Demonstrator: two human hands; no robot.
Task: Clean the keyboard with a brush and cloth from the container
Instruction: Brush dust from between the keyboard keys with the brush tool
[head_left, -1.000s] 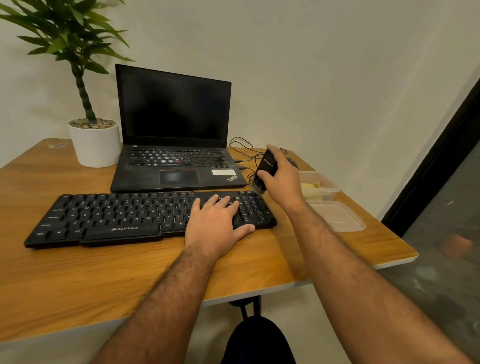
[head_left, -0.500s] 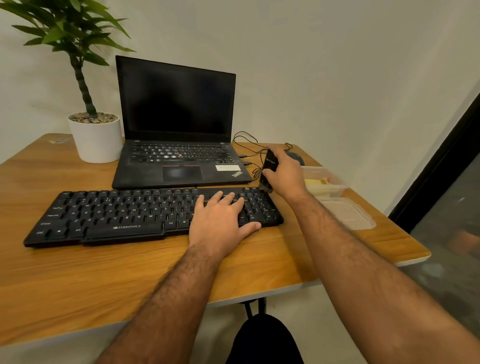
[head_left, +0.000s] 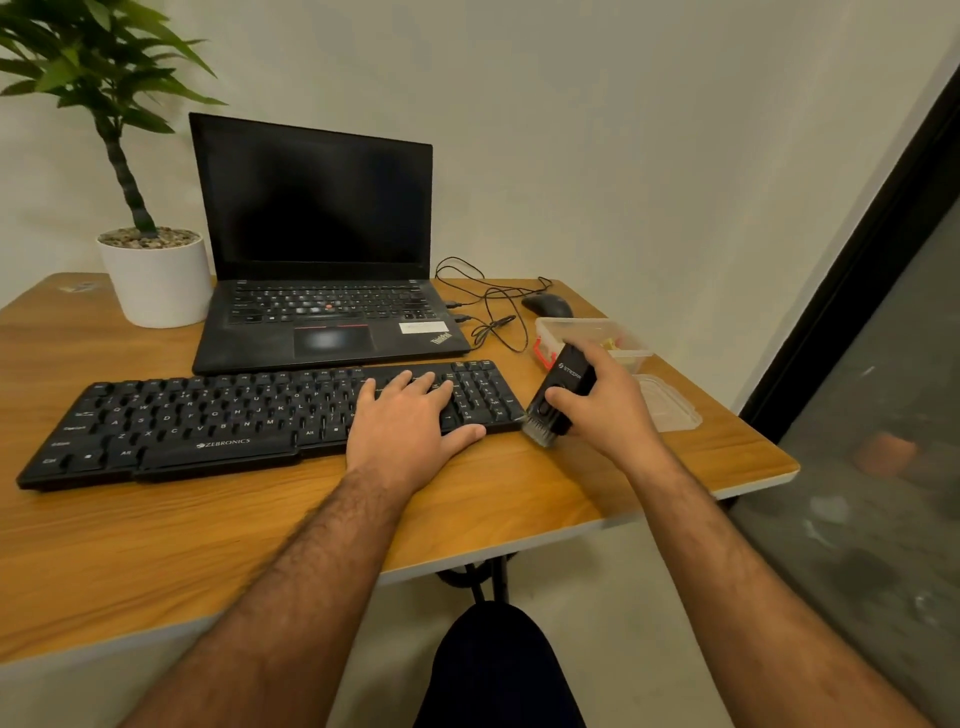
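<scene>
A black Zebronics keyboard (head_left: 218, 421) lies across the wooden table (head_left: 156, 545) in front of a laptop. My left hand (head_left: 410, 421) rests flat on its right part, fingers straight over the keys. My right hand (head_left: 602, 410) grips a black brush (head_left: 558, 400), bristles down, just off the keyboard's right end near the table top. Behind that hand stands the clear plastic container (head_left: 587, 330) with something yellow inside; its lid (head_left: 670, 405) lies beside it. No cloth is clearly visible.
An open black laptop (head_left: 322, 291) sits behind the keyboard, a white potted plant (head_left: 156, 275) at its left. A black mouse (head_left: 548, 304) and tangled cables (head_left: 488, 312) lie at the back right. The table edge is close at the right; my knee (head_left: 493, 670) shows below.
My right hand has brought the brush from behind the keyboard's right end down and toward me, to beside its right edge. My left hand has stayed on the keys.
</scene>
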